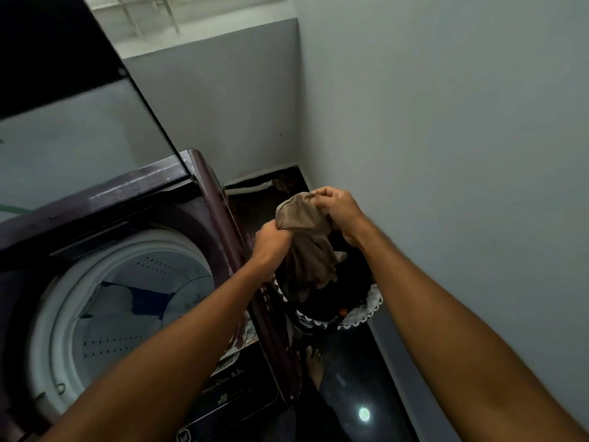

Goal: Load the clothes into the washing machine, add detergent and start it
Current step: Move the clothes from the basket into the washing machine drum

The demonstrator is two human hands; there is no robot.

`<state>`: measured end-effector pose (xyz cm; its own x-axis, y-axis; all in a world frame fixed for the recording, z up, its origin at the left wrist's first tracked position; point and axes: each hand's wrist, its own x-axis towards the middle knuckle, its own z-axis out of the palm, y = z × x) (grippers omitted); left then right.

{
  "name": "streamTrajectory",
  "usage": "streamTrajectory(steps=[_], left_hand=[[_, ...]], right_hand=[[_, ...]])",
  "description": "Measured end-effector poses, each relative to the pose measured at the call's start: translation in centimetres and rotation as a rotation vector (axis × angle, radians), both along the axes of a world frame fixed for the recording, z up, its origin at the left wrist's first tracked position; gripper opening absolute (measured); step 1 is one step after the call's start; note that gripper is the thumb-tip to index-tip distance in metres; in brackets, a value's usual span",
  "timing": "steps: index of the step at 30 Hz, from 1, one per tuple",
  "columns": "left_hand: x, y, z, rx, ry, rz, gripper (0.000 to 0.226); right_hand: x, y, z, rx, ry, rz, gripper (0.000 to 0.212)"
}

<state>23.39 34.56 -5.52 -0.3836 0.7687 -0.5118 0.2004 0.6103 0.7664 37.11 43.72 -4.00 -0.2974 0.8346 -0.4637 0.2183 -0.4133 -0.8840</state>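
The washer [127, 282] stands at the left with its lid [79, 129] raised, so the drum [134, 301] is open from above. Inside the drum lie a few pieces of cloth [127, 307], pale and dark blue, low down; most of the drum wall shows bare, so loading looks begun but far from finished.

Right of the washer, over its right edge, the left hand [271, 240] grips the lower fold of a brown garment [306, 247], fingers curled tight round the cloth. The right hand [338, 212] pinches the garment's top edge, thumb and fingers closed on it. The garment hangs between the two hands, right of the washer and outside the drum, directly above a dark basket [363, 309] with a white lace-like rim that sits on the floor [350, 393] beside the washer. More dark clothes seem to lie in the basket, though the shade hides how many.

Judged from this, the garment has been lifted from the basket and must cross left into the drum. The rest of the basket, the detergent and the start are all left. No detergent is in view. The control panel [229, 406] at the washer's near edge is untouched.
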Motion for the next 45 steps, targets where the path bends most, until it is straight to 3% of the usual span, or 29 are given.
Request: streamTrajectory(steps=[5, 7, 11, 15, 19, 20, 22, 24, 26, 29, 31, 34, 37, 40, 45], left_hand=[[-2.3, -0.9, 5.1, 0.214, 0.137, 0.052, 0.028], [-3.0, -1.1, 6.4, 0.264, 0.188, 0.021, 0.030], [-4.1, -2.7, 8.5, 0.397, 0.208, -0.013, 0.034], [-5.7, -5.2, 9.7, 0.602, 0.353, -0.190, 0.058], [-8.6, -7.5, 11.1, 0.707, 0.676, -0.167, 0.057], [-9.5, -8.4, 11.0, 0.726, 0.672, -0.121, 0.062], [-10.7, -10.7, 10.6, 0.751, 0.407, 0.006, 0.083], [-11.8, -13.4, 9.2, 0.639, 0.134, 0.147, 0.100], [-12.8, -15.4, 7.6, 0.487, 0.030, 0.170, 0.100], [-13.6, -16.5, 6.0, 0.297, -0.154, 0.177, 0.069], [-14.8, -17.0, 6.0, 0.179, -0.450, 0.332, 0.044], [-17.6, -18.0, 6.6, 0.268, -0.725, 0.592, 0.033], [-21.2, -19.6, 7.6, 0.402, -0.843, 0.795, 0.036], [-24.0, -21.3, 8.0, 0.433, -0.869, 0.847, 0.035], [-24.7, -23.3, 6.8, 0.327, -0.648, 0.787, 0.035]], right_hand=[[0.2, -2.6, 0.3, -0.158, -0.102, 0.482, 0.055], [-0.8, -3.9, 1.1, -0.226, -0.050, 0.533, 0.057], [-4.0, -5.8, 3.2, -0.205, 0.074, 0.383, 0.034], [-7.2, -7.0, 5.3, -0.055, 0.135, 0.283, 0.012], [-11.3, -8.0, 7.5, -0.043, 0.360, 0.155, 0.033], [-12.6, -8.2, 8.0, -0.061, 0.410, 0.135, 0.037], [-15.1, -8.5, 8.5, -0.089, 0.488, 0.113, 0.043], [-17.9, -9.5, 9.5, -0.139, 0.524, 0.111, 0.045], [-20.4, -10.9, 10.4, -0.189, 0.565, 0.140, 0.035], [-23.5, -12.8, 12.0, -0.244, 0.602, 0.234, 0.030], [-25.5, -14.2, 12.6, -0.279, 0.569, 0.282, 0.040], [-27.2, -15.3, 12.5, -0.217, 0.448, 0.273, 0.049], [-28.1, -15.6, 11.0, 0.034, 0.171, 0.237, 0.022], [-28.2, -17.0, 9.3, -0.005, 0.044, 0.303, 0.015], [-29.8, -19.0, 6.0, 0.022, -0.128, 0.421, 0.013]])
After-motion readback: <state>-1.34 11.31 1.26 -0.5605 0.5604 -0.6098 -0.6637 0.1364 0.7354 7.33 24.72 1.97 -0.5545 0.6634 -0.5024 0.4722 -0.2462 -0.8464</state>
